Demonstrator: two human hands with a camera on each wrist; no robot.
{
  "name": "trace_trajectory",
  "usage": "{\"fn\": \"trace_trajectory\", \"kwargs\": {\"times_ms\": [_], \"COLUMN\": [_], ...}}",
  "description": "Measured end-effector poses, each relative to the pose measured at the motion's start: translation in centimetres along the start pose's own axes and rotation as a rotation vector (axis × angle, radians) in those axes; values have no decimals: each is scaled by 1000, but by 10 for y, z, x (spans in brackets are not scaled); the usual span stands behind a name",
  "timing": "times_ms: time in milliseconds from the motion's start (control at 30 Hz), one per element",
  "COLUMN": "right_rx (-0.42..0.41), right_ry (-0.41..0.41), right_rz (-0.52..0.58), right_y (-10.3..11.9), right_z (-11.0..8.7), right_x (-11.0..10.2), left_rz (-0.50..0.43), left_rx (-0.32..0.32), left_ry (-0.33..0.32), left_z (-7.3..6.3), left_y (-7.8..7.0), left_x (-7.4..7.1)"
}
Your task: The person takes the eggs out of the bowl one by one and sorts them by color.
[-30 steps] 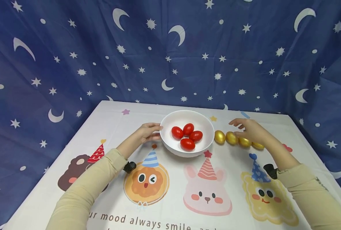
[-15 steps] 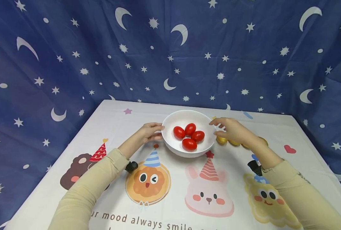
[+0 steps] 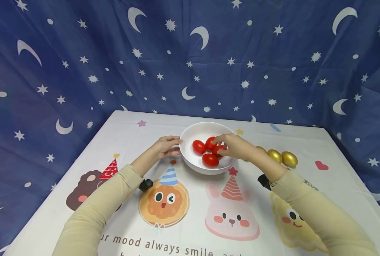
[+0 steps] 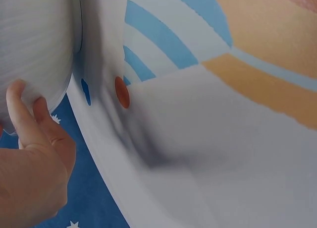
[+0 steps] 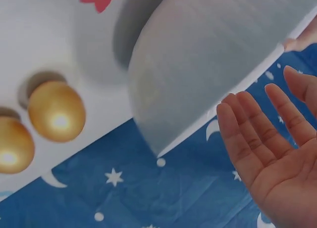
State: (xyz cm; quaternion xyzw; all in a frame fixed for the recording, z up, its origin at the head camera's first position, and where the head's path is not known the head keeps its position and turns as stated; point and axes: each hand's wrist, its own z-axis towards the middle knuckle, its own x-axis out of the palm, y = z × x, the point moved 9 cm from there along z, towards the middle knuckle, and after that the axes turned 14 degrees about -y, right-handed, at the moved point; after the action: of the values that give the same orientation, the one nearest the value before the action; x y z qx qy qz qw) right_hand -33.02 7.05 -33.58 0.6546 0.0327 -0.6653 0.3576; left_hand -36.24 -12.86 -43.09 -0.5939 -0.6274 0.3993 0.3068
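Observation:
A white bowl (image 3: 190, 161) on the table holds several glossy red eggs (image 3: 210, 160). My left hand (image 3: 164, 147) grips the bowl's left side, its fingertips at the rim; the left wrist view shows fingers (image 4: 22, 109) against the outer wall. Over the bowl's right rim reaches my right hand (image 3: 236, 146), thumb and fingers spread above the rightmost red egg (image 3: 215, 150) and the back one (image 3: 210, 141). In the right wrist view its palm and loosely bent fingers (image 5: 237, 139) show with nothing between them; the bowl's wall hides the red eggs there.
Gold eggs (image 3: 289, 159) lie in a row right of the bowl, partly hidden by the right forearm. The table (image 3: 190, 213) wears a white cartoon-print cloth. A blue star-and-moon curtain (image 3: 222, 81) hangs behind its far edge.
My right hand has moved left from above the gold eggs, across the bowl's rim, to over the red eggs. My left hand stays at the bowl, which has not visibly moved on the table.

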Motion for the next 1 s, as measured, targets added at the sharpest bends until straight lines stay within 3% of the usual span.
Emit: {"fn": "trace_trajectory", "kwargs": {"times_ms": [233, 733, 1000], "right_rx": [-44, 22, -36], "right_ry": [25, 139, 152], "right_rz": [-39, -120, -160], "right_y": [9, 9, 16], "right_z": [7, 12, 13], "right_x": [19, 50, 60], "left_rz": [13, 5, -3], "left_rx": [5, 7, 1], "left_ry": [0, 8, -2], "left_z": [0, 0, -1], "left_y": [1, -2, -1], "left_x": [0, 3, 2]}}
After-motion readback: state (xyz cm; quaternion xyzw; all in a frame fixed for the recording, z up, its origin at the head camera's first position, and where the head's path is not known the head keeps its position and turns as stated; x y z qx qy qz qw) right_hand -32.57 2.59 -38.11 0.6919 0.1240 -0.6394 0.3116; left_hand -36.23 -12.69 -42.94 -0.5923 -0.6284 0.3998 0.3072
